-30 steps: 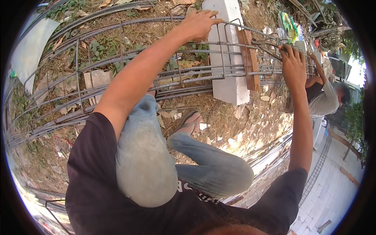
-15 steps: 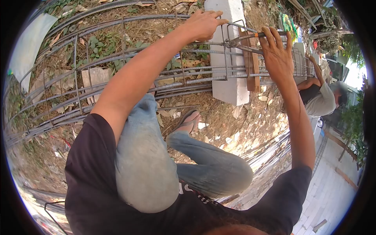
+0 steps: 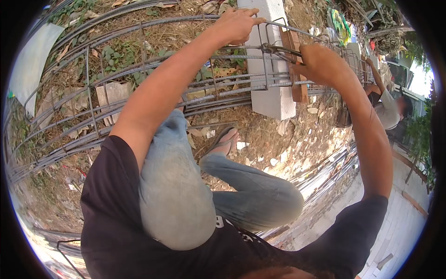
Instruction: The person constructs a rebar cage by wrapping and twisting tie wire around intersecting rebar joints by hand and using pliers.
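Observation:
Long steel bars (image 3: 162, 24) with square wire stirrups form a cage across the upper part of the view. My left hand (image 3: 236, 27) rests on the top bar near a stirrup, fingers pointing right; whether it grips anything is hard to see. My right hand (image 3: 320, 64) is closed round the handles of the pliers (image 3: 278, 49). The pliers' jaws touch a stirrup (image 3: 265, 69) by the bar below the top one. Behind the cage stand a white block (image 3: 274, 104) and a brown wooden piece (image 3: 299, 93).
A co-worker (image 3: 389, 109) crouches at the right, an arm reaching to the cage. A pale sheet (image 3: 35, 63) lies at the upper left. Green and yellow packaging (image 3: 340, 27) lies at the upper right. More bars (image 3: 325, 169) lie on the ground at the lower right.
My right hand has brought the pliers left to the stirrup, and its fingers have gone from spread to wrapped round the handles. My left hand has stayed nearly in place.

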`<action>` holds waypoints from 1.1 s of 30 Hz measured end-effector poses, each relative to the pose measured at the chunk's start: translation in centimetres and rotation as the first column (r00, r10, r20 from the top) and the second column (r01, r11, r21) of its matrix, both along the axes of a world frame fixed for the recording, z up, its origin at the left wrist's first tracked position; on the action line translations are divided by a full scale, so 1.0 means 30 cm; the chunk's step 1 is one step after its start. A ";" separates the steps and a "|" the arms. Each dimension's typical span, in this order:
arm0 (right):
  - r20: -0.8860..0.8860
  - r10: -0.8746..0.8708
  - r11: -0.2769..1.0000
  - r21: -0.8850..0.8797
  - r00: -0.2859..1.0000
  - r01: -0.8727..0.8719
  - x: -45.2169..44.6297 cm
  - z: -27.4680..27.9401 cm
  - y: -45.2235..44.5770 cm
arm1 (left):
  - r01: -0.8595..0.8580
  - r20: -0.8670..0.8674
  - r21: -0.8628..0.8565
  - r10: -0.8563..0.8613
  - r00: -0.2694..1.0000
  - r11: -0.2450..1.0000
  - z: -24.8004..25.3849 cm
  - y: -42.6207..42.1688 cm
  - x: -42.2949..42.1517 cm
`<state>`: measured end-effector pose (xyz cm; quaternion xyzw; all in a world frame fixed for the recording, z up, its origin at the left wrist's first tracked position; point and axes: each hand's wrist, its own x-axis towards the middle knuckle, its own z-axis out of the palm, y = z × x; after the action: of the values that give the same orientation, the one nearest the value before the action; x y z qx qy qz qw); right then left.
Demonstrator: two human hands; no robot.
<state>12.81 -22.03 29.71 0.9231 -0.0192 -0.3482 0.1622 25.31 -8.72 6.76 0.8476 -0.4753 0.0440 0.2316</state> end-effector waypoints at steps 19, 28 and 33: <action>0.073 0.289 0.930 0.215 0.955 -0.298 0.105 0.018 -0.178 | 0.022 -0.106 0.049 -0.017 0.994 0.999 0.033 0.013 -0.002; -0.304 -0.385 0.885 0.146 0.871 0.442 0.123 0.064 -0.045 | 0.006 -0.001 -0.016 -0.006 1.000 1.000 -0.003 0.004 0.006; 0.126 -0.024 0.997 -0.073 0.992 0.034 -0.070 0.026 -0.012 | 0.030 -0.136 0.064 -0.021 0.991 0.998 0.055 0.025 0.003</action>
<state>10.71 -22.41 30.51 0.9358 -0.0558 -0.2913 0.1904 25.41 -7.98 8.41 0.8497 -0.4705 -0.0321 0.2357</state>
